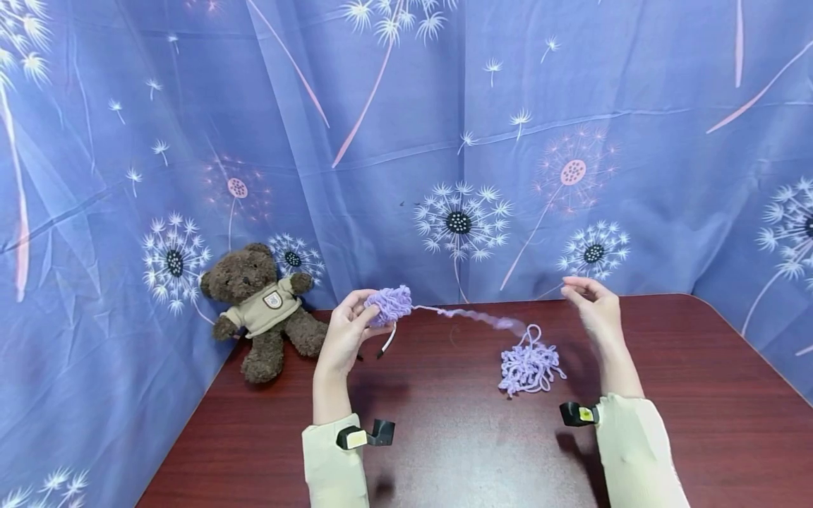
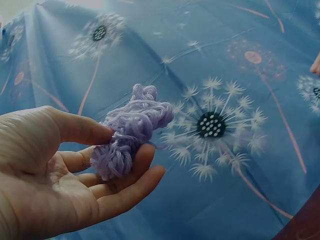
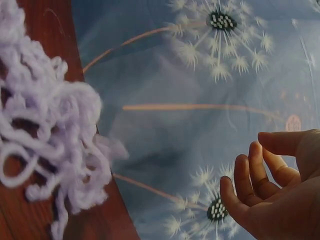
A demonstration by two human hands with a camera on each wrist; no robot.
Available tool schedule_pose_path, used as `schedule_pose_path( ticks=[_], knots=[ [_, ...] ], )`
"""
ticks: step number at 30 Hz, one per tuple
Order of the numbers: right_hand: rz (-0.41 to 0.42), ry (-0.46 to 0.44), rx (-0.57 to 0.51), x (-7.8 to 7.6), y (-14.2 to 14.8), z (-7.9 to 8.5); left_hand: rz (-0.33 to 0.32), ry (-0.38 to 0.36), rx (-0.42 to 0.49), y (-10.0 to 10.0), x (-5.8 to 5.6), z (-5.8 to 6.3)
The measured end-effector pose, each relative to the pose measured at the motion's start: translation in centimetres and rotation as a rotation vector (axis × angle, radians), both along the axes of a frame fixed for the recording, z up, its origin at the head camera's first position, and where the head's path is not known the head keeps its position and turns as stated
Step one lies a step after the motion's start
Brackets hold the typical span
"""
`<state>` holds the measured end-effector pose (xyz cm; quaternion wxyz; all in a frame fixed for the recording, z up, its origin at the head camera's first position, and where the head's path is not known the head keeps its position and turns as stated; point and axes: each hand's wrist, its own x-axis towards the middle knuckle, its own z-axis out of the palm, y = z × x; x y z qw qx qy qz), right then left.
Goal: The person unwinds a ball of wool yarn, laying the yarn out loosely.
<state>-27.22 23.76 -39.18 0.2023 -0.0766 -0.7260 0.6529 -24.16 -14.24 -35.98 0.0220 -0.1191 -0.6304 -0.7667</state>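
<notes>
A wound bundle of lilac yarn (image 1: 392,305) is in my left hand (image 1: 346,331), pinched between thumb and fingers above the table; the left wrist view shows the same yarn bundle (image 2: 131,132) up close. From it a strand (image 1: 470,315), blurred toward its right end, runs to a loose, tangled yarn pile (image 1: 530,368) on the table. Up and to the right of that pile is my right hand (image 1: 595,310), raised. Its thumb and fingertips come close together, and no yarn shows between them in the right wrist view.
A brown teddy bear (image 1: 269,310) in a beige top leans by the curtain at the left. The blue dandelion curtain (image 1: 394,212) hangs behind the dark red table (image 1: 457,437). A thin white strip (image 1: 389,339) with a dark end hangs below the left hand.
</notes>
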Motion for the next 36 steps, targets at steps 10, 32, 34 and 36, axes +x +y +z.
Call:
schedule_pose_path(
  ticks=[10, 32, 34, 36],
  knots=[
    [0.254, 0.024, 0.312, 0.9, -7.1, 0.8, -0.088, -0.013, -0.042, 2.3, 0.2, 0.4],
    [0.495, 0.118, 0.219, 3.1, -10.7, 2.5, -0.298, 0.062, -0.267, 4.3, 0.4, 0.1],
    [0.475, 0.137, 0.228, 3.2, -10.4, 2.8, -0.297, 0.061, -0.306, 4.4, 0.4, 0.1],
    [0.461, 0.147, 0.232, 3.4, -10.2, 3.0, -0.293, 0.057, -0.34, 4.4, 0.3, 0.1]
  ],
)
